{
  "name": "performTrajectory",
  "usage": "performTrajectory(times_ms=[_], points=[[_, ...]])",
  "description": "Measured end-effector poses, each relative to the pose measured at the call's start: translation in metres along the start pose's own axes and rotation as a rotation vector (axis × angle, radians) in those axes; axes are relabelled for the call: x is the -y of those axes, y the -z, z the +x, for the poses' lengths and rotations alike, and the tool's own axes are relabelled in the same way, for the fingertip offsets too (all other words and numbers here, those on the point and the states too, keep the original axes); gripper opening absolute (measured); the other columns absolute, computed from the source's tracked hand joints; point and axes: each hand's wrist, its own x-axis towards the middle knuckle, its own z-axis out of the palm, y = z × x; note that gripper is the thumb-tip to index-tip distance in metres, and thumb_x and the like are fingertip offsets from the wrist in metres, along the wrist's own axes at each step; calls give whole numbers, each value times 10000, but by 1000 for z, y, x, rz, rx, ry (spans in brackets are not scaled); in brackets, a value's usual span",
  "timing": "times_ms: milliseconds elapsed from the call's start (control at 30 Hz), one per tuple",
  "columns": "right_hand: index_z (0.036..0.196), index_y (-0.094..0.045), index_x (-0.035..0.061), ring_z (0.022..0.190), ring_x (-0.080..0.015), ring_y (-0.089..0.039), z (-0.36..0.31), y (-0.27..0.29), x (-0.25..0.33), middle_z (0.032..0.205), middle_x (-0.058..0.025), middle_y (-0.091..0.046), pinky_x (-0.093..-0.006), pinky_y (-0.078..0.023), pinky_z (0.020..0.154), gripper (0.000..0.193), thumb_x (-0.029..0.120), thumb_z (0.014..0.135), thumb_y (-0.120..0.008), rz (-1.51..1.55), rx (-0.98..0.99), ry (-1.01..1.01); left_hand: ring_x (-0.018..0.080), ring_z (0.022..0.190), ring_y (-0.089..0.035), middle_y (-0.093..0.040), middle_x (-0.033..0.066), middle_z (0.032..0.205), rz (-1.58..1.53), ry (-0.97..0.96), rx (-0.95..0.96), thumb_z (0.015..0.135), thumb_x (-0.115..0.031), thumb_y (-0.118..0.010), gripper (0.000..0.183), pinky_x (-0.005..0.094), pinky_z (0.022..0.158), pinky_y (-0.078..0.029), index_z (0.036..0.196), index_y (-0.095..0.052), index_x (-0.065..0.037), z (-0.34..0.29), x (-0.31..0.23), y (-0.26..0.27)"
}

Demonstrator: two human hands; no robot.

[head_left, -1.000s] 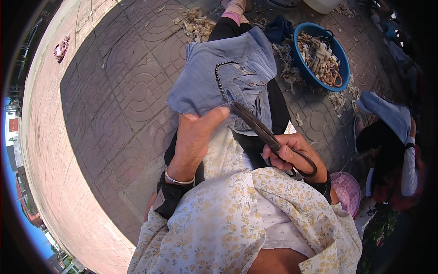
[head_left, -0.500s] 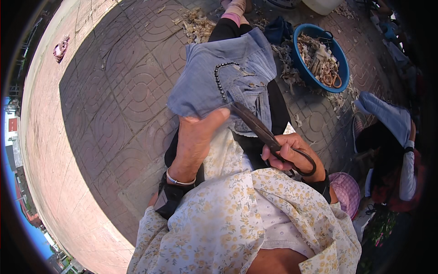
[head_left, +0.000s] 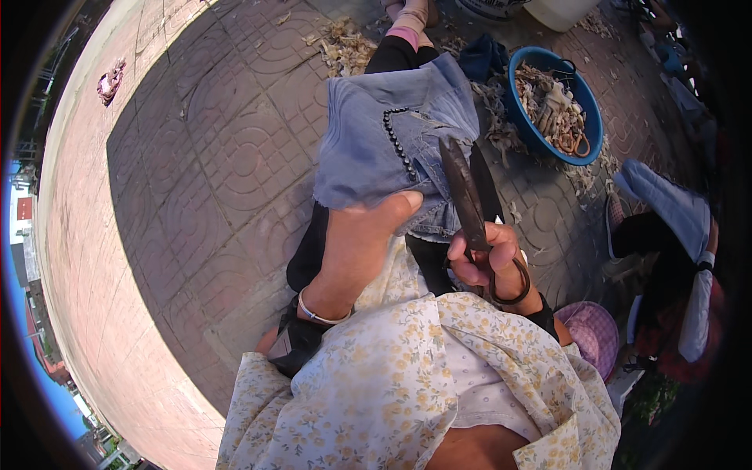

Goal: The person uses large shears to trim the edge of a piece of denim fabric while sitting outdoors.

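Note:
A piece of faded blue denim (head_left: pixel 356 137) with a curved row of dark beads (head_left: pixel 397 141) lies over my lap and black-trousered legs. My left hand (head_left: pixel 364 239) is closed on its near edge, thumb on top, the other fingers hidden under the cloth. In my right hand (head_left: pixel 497 258) is a pair of dark metal scissors (head_left: pixel 464 188), fingers around the looped handles. Their blades point away from me, above the denim's right part, where a seamed, layered section shows. Whether the tips touch the cloth I cannot tell.
To the far right stands a blue basin (head_left: pixel 599 133) full of pale scraps, with more scraps (head_left: pixel 348 48) strewn on the paving (head_left: pixel 211 149). A dark blue cloth (head_left: pixel 479 56) lies beside the basin. At right sits another person (head_left: pixel 658 243); a pink checked hat (head_left: pixel 587 333) is nearer me.
The scissors have swung more upright, their tips moving right and away from my left thumb. My left hand and the denim have shifted slightly right in the picture.

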Motion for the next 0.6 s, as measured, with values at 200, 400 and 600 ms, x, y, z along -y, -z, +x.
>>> performTrajectory(times_ms=[200,400,600], points=[[986,-564,11,446,-36,-352,21,2,44,574,10,-458,-186,-271,409,747,719,849,-371,1,-68,246,173,965,-632,-627,71,1100,-80,-46,-22,808,29,-622,440,323,839,-517,1230,-510,-25,2,12,7],[966,-612,-2,481,-27,-384,-1,1,33,612,10,-490,-194,-247,422,676,657,861,-500,-461,-36,-71,158,935,-639,-629,89,1084,-27,-151,-40,810,25,-613,435,303,803,-526,1229,-496,7,3,1,9],[1002,-614,-11,529,-32,-390,-12,-1,30,634,21,-495,-199,-267,478,479,457,935,-537,-392,49,-221,178,1044,-594,-587,95,1181,28,-167,-32,791,59,-604,525,322,924,-477,1290,-449,10,5,3,12]])
